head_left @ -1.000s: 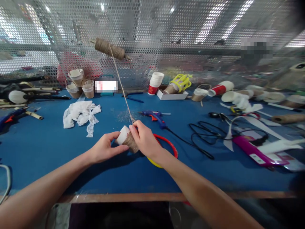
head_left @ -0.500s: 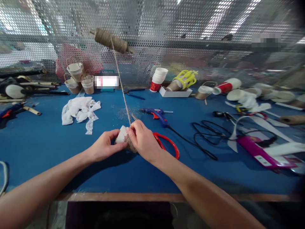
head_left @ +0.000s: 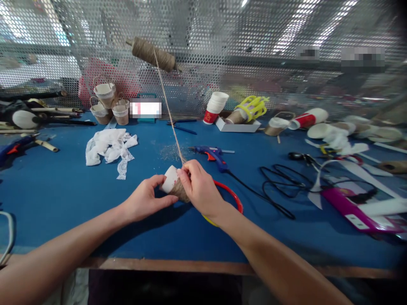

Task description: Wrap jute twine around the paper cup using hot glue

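Between my hands, tilted on its side, is a white paper cup (head_left: 171, 178) partly wrapped in brown twine. My left hand (head_left: 146, 198) grips it from the left, thumb below and fingers above. On the other side, my right hand (head_left: 201, 186) pinches the twine (head_left: 172, 120) against the cup; its fingertips are partly hidden. That strand runs taut up to a twine spool (head_left: 153, 54) mounted at the mesh. Under my right wrist show red and yellow scissor handles (head_left: 233, 195). A blue glue gun (head_left: 213, 156) lies just beyond that hand.
Twine-wrapped little buckets (head_left: 104, 106) are stacked at the back left, with white lace (head_left: 110, 146) before them. Stacked paper cups (head_left: 216, 106) and a white box (head_left: 238, 126) stand at the back. Black cable (head_left: 276, 182) and a magenta box (head_left: 346, 209) lie right.
The view has shifted slightly, so most things appear a little further right. My hands have turned the cup a little, and its white end shows more. Yellow now shows below my right wrist.
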{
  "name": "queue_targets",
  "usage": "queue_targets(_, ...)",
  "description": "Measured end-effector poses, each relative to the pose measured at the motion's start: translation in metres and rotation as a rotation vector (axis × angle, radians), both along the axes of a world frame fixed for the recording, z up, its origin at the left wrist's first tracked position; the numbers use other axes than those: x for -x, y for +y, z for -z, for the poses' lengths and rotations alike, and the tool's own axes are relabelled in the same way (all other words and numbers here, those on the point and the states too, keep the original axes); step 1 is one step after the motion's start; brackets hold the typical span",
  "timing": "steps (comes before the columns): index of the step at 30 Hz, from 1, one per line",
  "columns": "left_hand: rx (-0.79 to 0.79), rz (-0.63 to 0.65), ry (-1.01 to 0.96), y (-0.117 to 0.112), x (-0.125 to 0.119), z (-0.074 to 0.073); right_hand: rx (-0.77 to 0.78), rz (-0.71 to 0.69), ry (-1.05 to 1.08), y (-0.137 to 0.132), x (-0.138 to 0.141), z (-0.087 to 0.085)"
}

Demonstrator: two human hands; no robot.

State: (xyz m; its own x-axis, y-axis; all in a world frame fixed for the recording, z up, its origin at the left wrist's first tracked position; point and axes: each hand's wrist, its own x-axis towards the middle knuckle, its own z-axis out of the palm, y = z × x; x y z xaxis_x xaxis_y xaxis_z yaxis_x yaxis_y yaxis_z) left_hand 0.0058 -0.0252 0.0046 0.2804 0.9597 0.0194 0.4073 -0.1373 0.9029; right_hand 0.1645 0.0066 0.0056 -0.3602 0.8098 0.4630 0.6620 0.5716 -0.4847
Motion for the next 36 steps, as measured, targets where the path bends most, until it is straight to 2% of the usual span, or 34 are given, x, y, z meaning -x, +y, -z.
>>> queue_targets(4, -0.032, -0.09, -0.023, -0.004, -0.004, 0.002, 0.01, 0.035, -0.026, 0.002, -0.006, 0.0)
queue_targets(11, 0.019, -0.016, 0.006, -0.01, -0.01, 0.001, 0.025, 0.017, -0.014, -0.001, -0.006, 0.0)
queue_targets(16, -0.086, 0.003, 0.161, -0.002, -0.008, -0.002, 0.007, -0.012, -0.022, 0.0, -0.004, 0.0)
queue_targets(21, -0.245, 0.074, 0.347, 0.008, -0.004, 0.0, -0.005, -0.005, -0.041, 0.002, -0.003, 0.003)
queue_targets(24, -0.278, 0.128, 0.334, 0.011, -0.003, 0.004, 0.009, 0.008, -0.073, 0.001, -0.002, 0.007)
queue_targets(27, -0.232, 0.137, 0.281, 0.01, 0.001, 0.007, 0.011, 0.011, -0.078, 0.001, 0.001, 0.009)
queue_targets(36, -0.174, 0.062, 0.149, 0.009, 0.014, 0.002, -0.05, -0.006, -0.012, 0.0, 0.016, 0.009)
